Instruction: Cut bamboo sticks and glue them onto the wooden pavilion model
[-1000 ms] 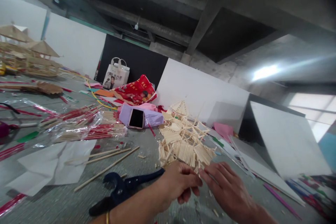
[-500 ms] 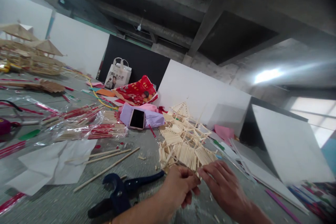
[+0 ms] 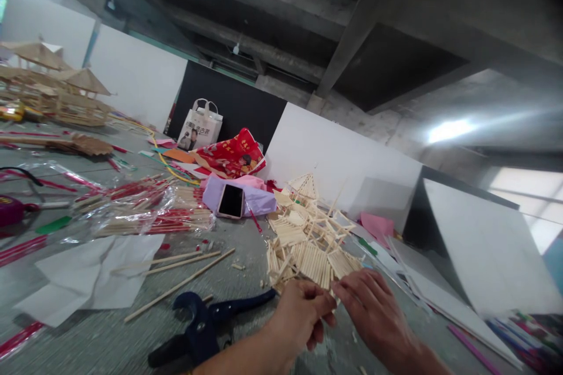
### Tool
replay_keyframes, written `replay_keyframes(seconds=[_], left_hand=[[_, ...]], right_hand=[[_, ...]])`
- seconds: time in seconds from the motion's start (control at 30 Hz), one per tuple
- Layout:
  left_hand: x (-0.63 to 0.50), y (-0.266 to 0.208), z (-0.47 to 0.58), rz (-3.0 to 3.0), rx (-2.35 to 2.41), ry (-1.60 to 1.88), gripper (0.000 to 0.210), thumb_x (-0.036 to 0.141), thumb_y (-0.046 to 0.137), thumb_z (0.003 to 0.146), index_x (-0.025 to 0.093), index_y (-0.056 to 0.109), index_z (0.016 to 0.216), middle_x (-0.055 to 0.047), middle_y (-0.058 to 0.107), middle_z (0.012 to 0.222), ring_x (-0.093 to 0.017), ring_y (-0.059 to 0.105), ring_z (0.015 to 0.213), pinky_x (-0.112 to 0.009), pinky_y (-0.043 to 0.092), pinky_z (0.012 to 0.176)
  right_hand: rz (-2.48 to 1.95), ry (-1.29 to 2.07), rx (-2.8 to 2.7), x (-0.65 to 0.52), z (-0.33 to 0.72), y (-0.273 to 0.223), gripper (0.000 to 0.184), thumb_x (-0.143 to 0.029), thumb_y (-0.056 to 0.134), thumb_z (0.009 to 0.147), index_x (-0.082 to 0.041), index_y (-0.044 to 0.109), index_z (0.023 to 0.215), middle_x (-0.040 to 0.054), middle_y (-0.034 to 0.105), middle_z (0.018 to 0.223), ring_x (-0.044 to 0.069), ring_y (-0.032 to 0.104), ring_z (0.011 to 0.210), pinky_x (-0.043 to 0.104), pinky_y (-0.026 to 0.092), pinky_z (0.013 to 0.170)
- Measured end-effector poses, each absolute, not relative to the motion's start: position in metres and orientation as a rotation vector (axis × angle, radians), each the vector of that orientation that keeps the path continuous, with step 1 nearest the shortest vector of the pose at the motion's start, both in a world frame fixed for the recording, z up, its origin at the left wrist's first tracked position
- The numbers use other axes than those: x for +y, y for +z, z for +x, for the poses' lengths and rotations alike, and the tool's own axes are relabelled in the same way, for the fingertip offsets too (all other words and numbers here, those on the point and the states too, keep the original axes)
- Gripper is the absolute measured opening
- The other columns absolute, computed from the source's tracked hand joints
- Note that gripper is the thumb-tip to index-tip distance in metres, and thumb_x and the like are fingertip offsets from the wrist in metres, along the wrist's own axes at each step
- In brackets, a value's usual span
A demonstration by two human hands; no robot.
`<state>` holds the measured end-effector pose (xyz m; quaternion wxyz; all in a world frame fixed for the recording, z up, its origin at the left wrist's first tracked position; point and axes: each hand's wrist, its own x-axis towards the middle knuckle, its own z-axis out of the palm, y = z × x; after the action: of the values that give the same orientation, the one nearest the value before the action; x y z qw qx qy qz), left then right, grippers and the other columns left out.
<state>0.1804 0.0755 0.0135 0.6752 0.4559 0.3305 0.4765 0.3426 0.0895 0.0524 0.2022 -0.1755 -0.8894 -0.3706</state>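
Observation:
My left hand (image 3: 304, 312) is closed in a pinch at the near edge of a wooden stick model (image 3: 312, 261), its thumb and forefinger together. Close beside it, my right hand (image 3: 372, 312) has its fingers curled and pressed together, the tips almost meeting those of the left. Whatever lies between the fingertips is too small and covered to name. Pale sticks laid side by side form the model's panels, with open frames and a pointed top behind. Left of my left hand lies a dark blue pipe cutter (image 3: 200, 322), partly behind my forearm.
Loose sticks (image 3: 180, 284) and a crumpled white paper (image 3: 92, 275) lie on the left. Beyond them are bagged sticks (image 3: 153, 211), a phone (image 3: 231, 200) on purple paper and a red bag (image 3: 237, 155). White boards (image 3: 453, 299) lie at the right; stick pavilions (image 3: 57, 88) stand far left.
The whole view has shifted slightly down and right. Both hands keep nearly the same pose at the model's near edge; nothing else has visibly moved.

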Motion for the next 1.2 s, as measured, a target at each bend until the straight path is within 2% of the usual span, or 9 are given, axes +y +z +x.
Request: replay_keyframes(seconds=[0.6, 0.8, 1.2], left_hand=[[0.074, 0.013, 0.179, 0.937, 0.753, 1.067, 0.024, 0.037, 0.061, 0.057, 0.014, 0.057, 0.064, 0.001, 0.058, 0.055, -0.003, 0.036, 0.03, -0.018, 0.023, 0.029], [0.073, 0.015, 0.178, 0.937, 0.758, 1.061, 0.025, 0.038, 0.061, 0.057, 0.014, 0.057, 0.061, 0.001, 0.058, 0.054, -0.003, 0.036, 0.029, -0.019, 0.023, 0.029], [0.074, 0.015, 0.179, 0.926, 0.747, 1.073, 0.024, 0.037, 0.06, 0.056, 0.014, 0.056, 0.061, 0.001, 0.058, 0.054, -0.003, 0.037, 0.028, -0.018, 0.022, 0.028]], right_hand=[[-0.554, -0.96, -2.459, 0.091, 0.344, 0.049, 0.019, -0.013, 0.043, 0.089, -0.016, 0.059, 0.098, 0.004, 0.058, 0.082, 0.017, 0.052, 0.077, 0.035, 0.038, 0.074], [-0.57, -0.922, -2.431, 0.088, 0.34, 0.051, 0.02, -0.013, 0.042, 0.089, -0.017, 0.059, 0.098, 0.0035, 0.057, 0.078, 0.016, 0.051, 0.073, 0.033, 0.038, 0.07], [-0.599, -0.886, -2.414, 0.08, 0.345, 0.055, 0.02, -0.012, 0.043, 0.088, -0.015, 0.059, 0.1, 0.0048, 0.058, 0.083, 0.018, 0.052, 0.078, 0.033, 0.037, 0.074]])
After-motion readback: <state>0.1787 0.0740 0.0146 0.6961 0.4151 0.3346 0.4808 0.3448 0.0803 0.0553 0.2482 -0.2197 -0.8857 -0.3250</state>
